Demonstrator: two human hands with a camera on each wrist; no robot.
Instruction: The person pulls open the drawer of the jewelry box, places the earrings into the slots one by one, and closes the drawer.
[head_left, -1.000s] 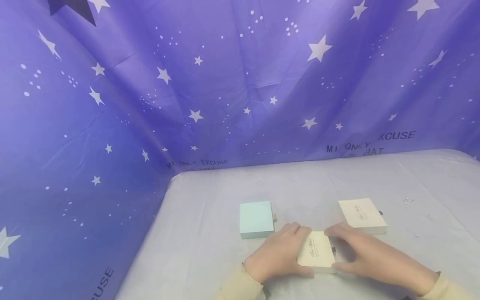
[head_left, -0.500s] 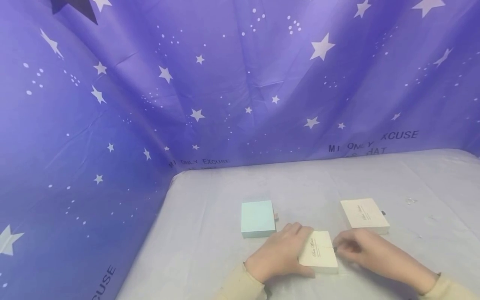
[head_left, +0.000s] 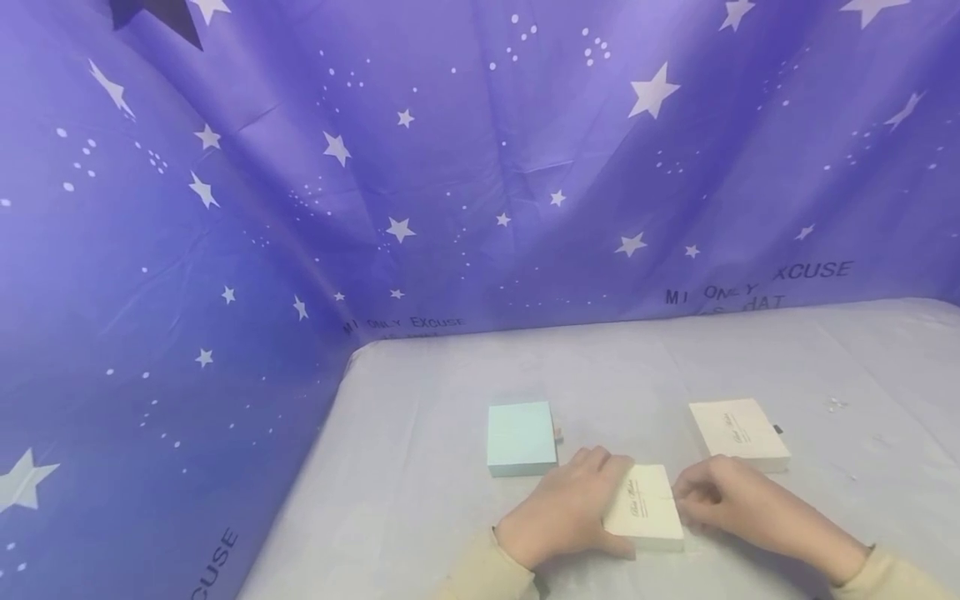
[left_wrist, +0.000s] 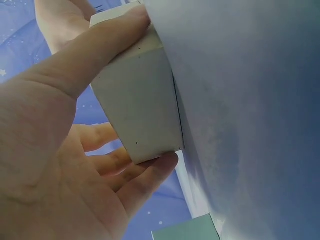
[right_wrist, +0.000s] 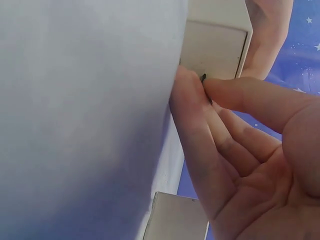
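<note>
Between my hands on the table lies a cream cardboard drawer box (head_left: 647, 508) with dark script on its lid. My left hand (head_left: 573, 504) grips its left end, thumb along the near side and fingers at the far side, as the left wrist view shows around the box (left_wrist: 137, 100). At the opposite end my right hand (head_left: 738, 504) pinches a small dark pull tab (right_wrist: 204, 77) between thumb and forefinger. That tab sits on the front face of the box (right_wrist: 215, 47), which looks flush with its sleeve. In the head view the tab is hidden behind my fingers.
A mint-green box (head_left: 521, 437) with a light tab stands behind my left hand. Another cream box (head_left: 741, 433) with a dark tab lies behind my right hand. Tiny shiny bits (head_left: 836, 405) are scattered at the right. A purple star-printed curtain (head_left: 480, 167) borders the grey-covered table (head_left: 420, 467).
My right hand has gone from spanning the box's right end to pinching its dark tab. My left hand keeps its grip on the box. The whole head view has shifted slightly.
</note>
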